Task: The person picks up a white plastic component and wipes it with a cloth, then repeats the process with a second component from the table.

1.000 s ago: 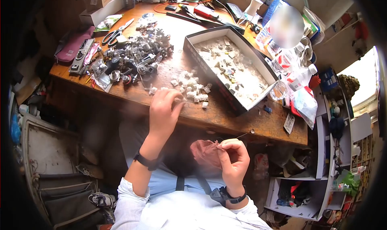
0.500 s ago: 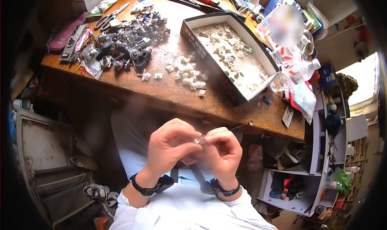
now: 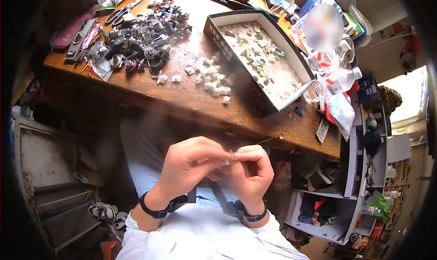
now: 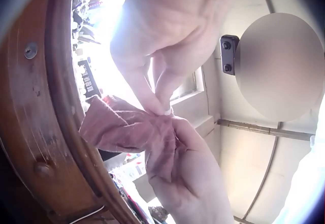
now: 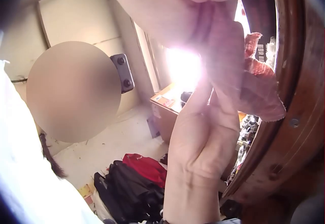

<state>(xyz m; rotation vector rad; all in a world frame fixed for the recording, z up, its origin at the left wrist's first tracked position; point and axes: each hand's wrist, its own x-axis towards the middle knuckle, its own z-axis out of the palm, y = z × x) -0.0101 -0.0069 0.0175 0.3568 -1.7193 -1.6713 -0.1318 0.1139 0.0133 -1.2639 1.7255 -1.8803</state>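
Note:
My left hand (image 3: 193, 162) and right hand (image 3: 252, 173) meet in front of my lap, just off the table's front edge. With thumb and fingertips the left hand pinches a small white piece (image 4: 167, 113), mostly covered by the fingers. The right hand grips a thin pinkish-brown cloth (image 4: 119, 125), bunched at the fingertips and hanging loose on the far side. Cloth and white piece come together where the fingertips meet. In the right wrist view the cloth (image 5: 261, 94) spreads out beside the right hand.
On the wooden table (image 3: 191, 96) lies a heap of small white pieces (image 3: 211, 78). Behind it stands a black-sided open box (image 3: 232, 48) with small parts. A pile of dark and metal parts (image 3: 145, 41) sits at left, near scissors (image 3: 125, 12). Plastic bottles (image 3: 341, 80) crowd the right.
My left hand has come from the white pieces on the table back to the right hand, bringing a small white piece to the cloth. The right hand has risen slightly.

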